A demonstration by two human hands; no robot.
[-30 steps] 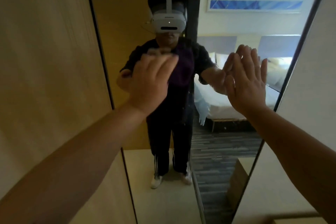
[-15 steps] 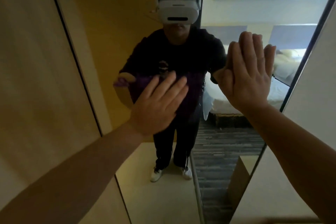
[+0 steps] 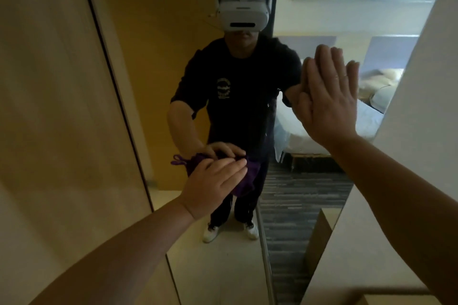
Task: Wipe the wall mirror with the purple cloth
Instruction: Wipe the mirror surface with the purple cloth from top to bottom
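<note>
A tall wall mirror (image 3: pixel 153 62) with a thin dark frame fills the middle of the head view. My left hand (image 3: pixel 213 187) lies flat on the purple cloth (image 3: pixel 247 178) and presses it against the glass at about mid-height. The cloth bunches out past my fingertips, and a small loop of it sticks out to the left. My right hand (image 3: pixel 327 99) rests flat on the glass higher up and to the right, fingers together and straight, with nothing in it. The glass reflects a person in dark clothes wearing a white headset.
A wooden wall panel (image 3: pixel 49 106) borders the mirror on the left. A pale wall (image 3: pixel 426 119) slants along its right edge. A light wooden surface (image 3: pixel 396 299) shows at the bottom right. The reflection holds a bed, striped carpet and a framed blue picture.
My left hand has slid the purple cloth downward on the glass, from chest height to hip height of the reflection. My right hand has stayed flat on the mirror.
</note>
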